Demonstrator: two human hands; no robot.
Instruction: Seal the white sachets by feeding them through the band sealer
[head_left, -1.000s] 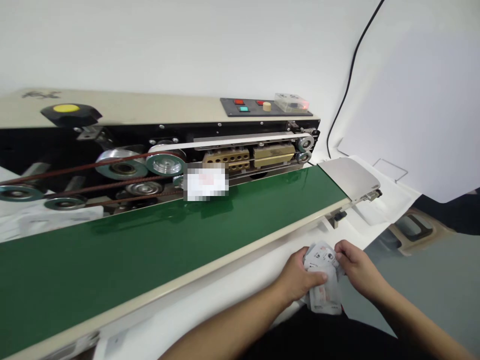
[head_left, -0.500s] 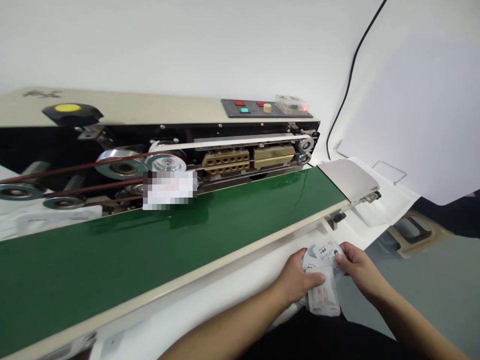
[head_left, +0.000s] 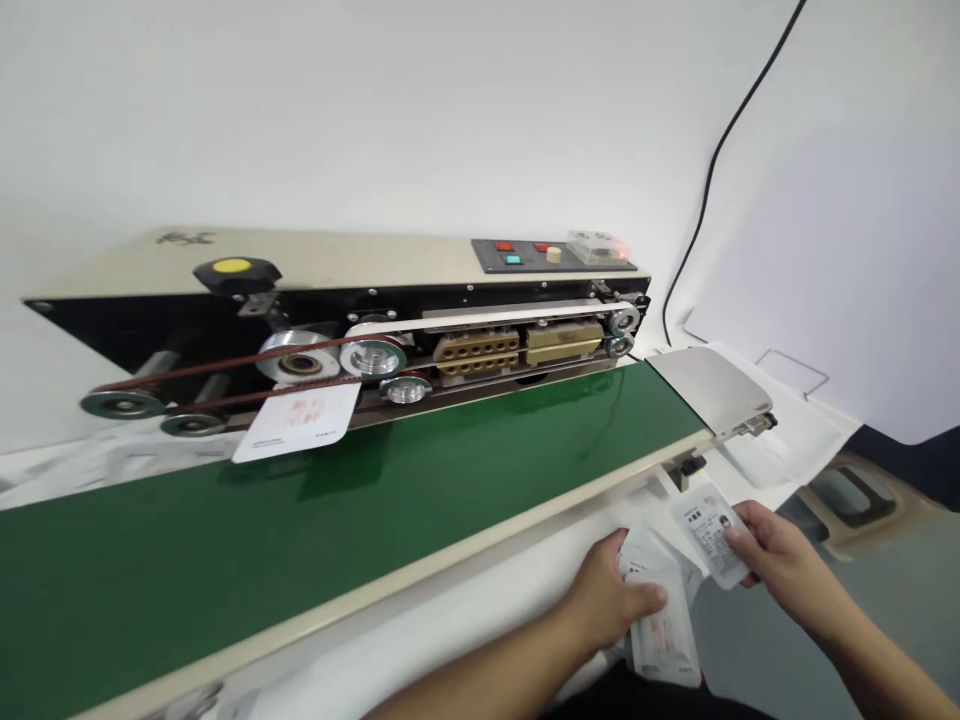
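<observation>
My right hand [head_left: 776,550] pinches one pouch [head_left: 709,535] off the near right corner of the green belt [head_left: 480,470], long axis slanting beltward; left hand [head_left: 606,602], farther off, grips more pouches [head_left: 666,640].

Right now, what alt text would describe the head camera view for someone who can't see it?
A person's right hand holds one white printed packet, while the left hand grips several more packets. Beyond them runs a green conveyor belt alongside a beige-topped machine with wheels, where another packet sits below a brown drive belt.
</observation>
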